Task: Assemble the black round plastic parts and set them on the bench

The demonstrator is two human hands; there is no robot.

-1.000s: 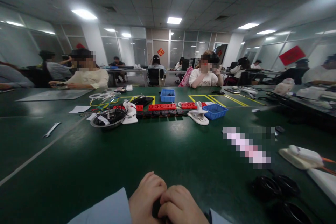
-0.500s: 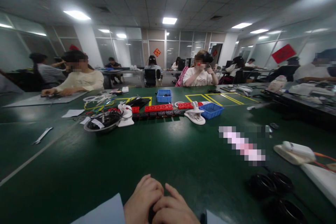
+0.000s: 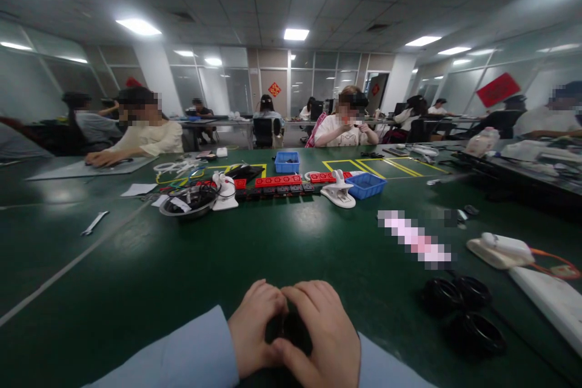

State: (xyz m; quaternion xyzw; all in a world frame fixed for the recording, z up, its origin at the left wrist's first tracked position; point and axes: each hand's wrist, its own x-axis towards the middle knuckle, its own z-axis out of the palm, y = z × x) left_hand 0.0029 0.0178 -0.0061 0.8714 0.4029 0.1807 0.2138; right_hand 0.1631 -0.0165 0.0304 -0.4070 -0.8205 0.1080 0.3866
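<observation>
At the near edge of the green table, my left hand is curled inward, its fingertips meeting those of my right hand. The right fingers are bent, and its thumb reaches across to the left palm. A dark shape shows in the gap between the palms; whether it is a held black part or just shadow is hard to tell. Off to the right lie three black round hollow parts, apart from both hands.
Ahead stand a metal bowl of black cables, white clip bases, a row of red sockets and blue bins. A wrench lies left. At right are a white device and a white board. Co-workers sit opposite.
Both hands have risen further into view, and the right hand has turned, opening a gap between the palms. My view has shifted slightly. The co-worker at left has moved their hands.
</observation>
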